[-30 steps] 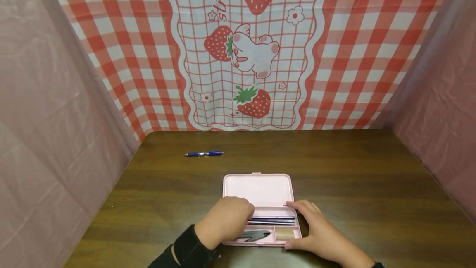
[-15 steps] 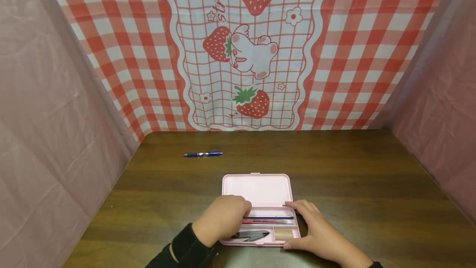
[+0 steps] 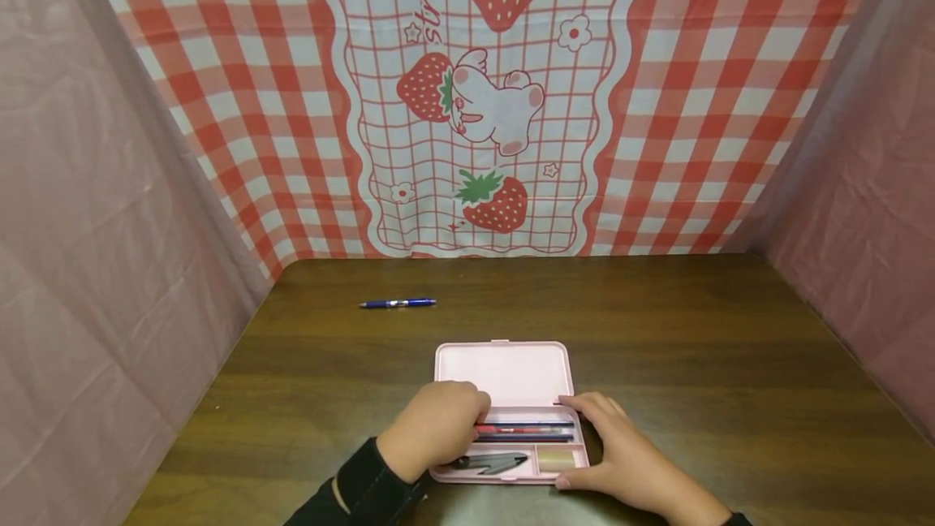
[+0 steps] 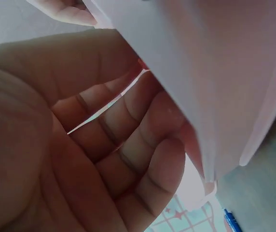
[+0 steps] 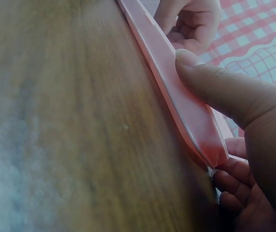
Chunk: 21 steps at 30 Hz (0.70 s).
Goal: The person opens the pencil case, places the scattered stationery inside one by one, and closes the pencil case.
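An open pink pencil case (image 3: 504, 376) lies near the table's front edge, lid flipped back. Over its left end, my left hand (image 3: 437, 422) reaches into the rear compartment with thumb and fingers curled at the ends of several pens (image 3: 526, 430). The case wall (image 4: 200, 87) hides those fingertips in the left wrist view. My right hand (image 3: 621, 457) grips the case's right end; its thumb (image 5: 191, 63) presses the front wall, fingers behind the far corner. In the front compartments sit a grey pointed tool (image 3: 500, 462), partly covered by the left hand, and a tan block (image 3: 557, 462).
A blue pen (image 3: 398, 303) lies on the dark wooden table (image 3: 657, 323), behind and left of the case. A red-and-white strawberry cloth (image 3: 482, 104) hangs at the back edge, with pinkish curtains (image 3: 95, 266) at both sides.
The pens under my left hand have shifted, and a red one now shows between darker ones. My left hand has moved only slightly; the right hand keeps its grip.
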Available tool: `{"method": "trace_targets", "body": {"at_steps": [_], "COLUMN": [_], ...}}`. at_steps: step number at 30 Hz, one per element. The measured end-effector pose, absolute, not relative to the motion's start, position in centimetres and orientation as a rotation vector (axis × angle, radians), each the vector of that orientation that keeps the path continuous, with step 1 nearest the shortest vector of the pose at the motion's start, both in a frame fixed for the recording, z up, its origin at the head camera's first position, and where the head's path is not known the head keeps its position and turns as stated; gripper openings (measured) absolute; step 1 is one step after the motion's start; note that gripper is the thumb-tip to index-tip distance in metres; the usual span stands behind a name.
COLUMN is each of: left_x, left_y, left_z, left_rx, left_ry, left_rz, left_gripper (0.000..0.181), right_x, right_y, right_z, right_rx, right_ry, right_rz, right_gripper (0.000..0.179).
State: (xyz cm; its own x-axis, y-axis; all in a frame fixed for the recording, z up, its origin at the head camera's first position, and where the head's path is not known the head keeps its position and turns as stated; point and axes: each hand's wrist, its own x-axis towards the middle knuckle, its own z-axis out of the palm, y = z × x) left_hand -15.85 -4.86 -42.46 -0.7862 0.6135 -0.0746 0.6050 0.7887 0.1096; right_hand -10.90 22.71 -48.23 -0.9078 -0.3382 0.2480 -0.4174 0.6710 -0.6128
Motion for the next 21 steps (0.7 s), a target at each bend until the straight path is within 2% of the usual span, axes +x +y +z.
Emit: {"method": "trace_targets", "body": {"at_steps": [16, 21], "left_x": [-16.01, -16.01], "left_y": [-5.01, -5.09], "left_z": [-42.59, -42.49], "left_rx": [1.006, 0.995], "left_ry": [2.922, 2.917], "left_rz": [0.074, 0.094], "left_gripper": [0.025, 0.019], "right_x": [-10.88, -10.83], "right_y": [22.72, 22.70], "right_z": [-48.35, -48.22], "right_rx": [0.629, 0.626], "right_ry": [-2.762, -2.771], "right_rz": [1.048, 1.039], "right_gripper": [0.095, 0.095]}}
